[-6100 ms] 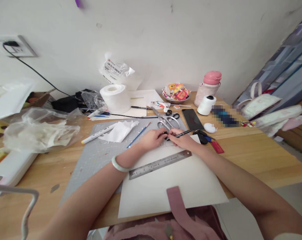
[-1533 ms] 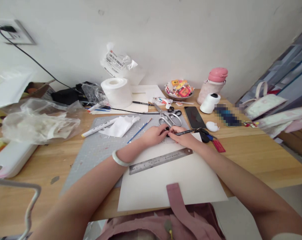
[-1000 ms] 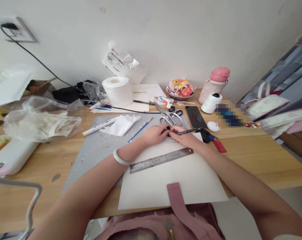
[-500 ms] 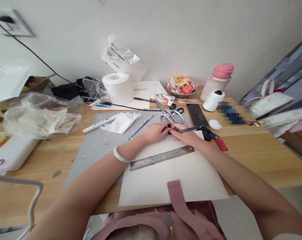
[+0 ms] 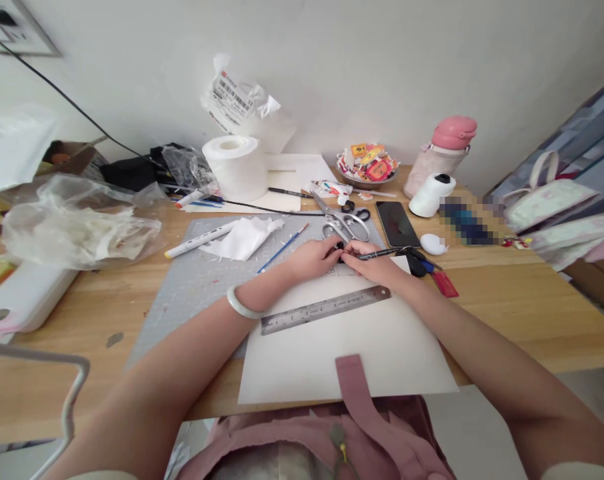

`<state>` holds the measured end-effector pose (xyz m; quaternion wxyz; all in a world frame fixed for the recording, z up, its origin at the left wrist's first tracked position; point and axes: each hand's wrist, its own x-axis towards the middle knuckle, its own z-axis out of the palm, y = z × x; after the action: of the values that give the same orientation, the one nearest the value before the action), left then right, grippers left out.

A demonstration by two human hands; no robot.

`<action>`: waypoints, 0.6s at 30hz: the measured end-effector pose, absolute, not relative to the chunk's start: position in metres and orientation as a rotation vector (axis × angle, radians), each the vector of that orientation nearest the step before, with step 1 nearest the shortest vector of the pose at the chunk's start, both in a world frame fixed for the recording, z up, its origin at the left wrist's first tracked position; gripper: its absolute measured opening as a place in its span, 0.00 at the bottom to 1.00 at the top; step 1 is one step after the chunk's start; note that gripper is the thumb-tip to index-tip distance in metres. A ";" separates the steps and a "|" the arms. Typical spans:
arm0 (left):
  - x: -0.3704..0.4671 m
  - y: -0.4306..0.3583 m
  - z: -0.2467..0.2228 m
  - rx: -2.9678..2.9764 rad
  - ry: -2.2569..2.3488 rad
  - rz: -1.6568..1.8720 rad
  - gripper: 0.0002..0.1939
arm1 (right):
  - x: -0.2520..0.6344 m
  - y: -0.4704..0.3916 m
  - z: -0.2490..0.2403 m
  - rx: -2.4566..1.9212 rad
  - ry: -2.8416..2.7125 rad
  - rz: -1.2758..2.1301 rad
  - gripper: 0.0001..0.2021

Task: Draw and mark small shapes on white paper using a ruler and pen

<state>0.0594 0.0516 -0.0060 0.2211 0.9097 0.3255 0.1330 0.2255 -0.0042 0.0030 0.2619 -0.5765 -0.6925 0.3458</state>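
Observation:
My left hand and my right hand meet over the top of a white paper sheet. Fingertips of both are pinched about a small black object, mostly covered, its kind unclear. From my right hand a black pen sticks out toward the right. Faint drawn lines show on the paper beneath the fingers. A steel ruler lies slanted on the sheet below my hands. Just beyond them are the silver scissors, and a thin blue paintbrush is left of them.
A grey cutting mat lies under the paper. Behind stand a white tissue roll, a bowl of colourful cut-outs and a pink bottle. A phone, thread spool and red-tagged keys sit to the right.
The view has shifted slightly, so most things sit a little higher in the picture. Both hands stay together around the small black object, with only slight finger movement.

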 end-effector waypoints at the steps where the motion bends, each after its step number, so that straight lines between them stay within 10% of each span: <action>1: 0.059 0.052 -0.006 2.513 0.897 0.368 0.13 | 0.225 -0.004 0.003 -1.563 -1.874 0.937 0.10; 18: 0.059 0.054 -0.009 2.531 0.869 0.384 0.14 | 0.225 -0.004 0.004 -1.582 -1.864 0.935 0.09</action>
<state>0.0593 0.0536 -0.0091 0.2170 0.9139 0.3139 0.1387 0.2249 -0.0043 0.0037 0.2588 -0.5837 -0.6879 0.3451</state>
